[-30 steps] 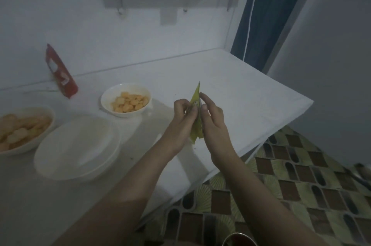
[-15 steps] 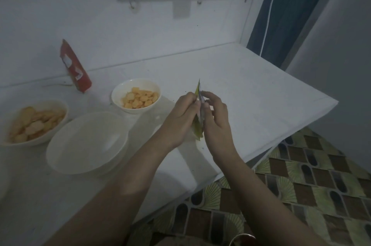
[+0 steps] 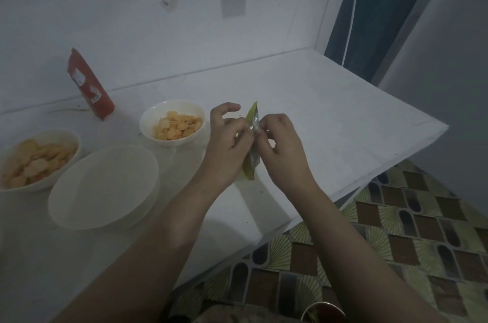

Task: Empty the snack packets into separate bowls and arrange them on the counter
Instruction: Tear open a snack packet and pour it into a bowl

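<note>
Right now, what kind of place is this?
Probably a home kitchen: a white counter against a wall, bowls of snacks, an empty bowl, and patterned floor tiles.

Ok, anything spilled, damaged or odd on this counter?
Nothing spilled. The red packet stands tilted against the wall. The yellow-green packet, pinched by left hand and right hand, shows silver lining.

Home kitchen, white counter [image 3: 317, 117], snack bowls [image 3: 173, 124], patterned floor tiles [image 3: 396, 230]

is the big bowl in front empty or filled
Empty: the large white bowl shows only its bare white inside, unlike the two snack-filled bowls beside it.
</note>
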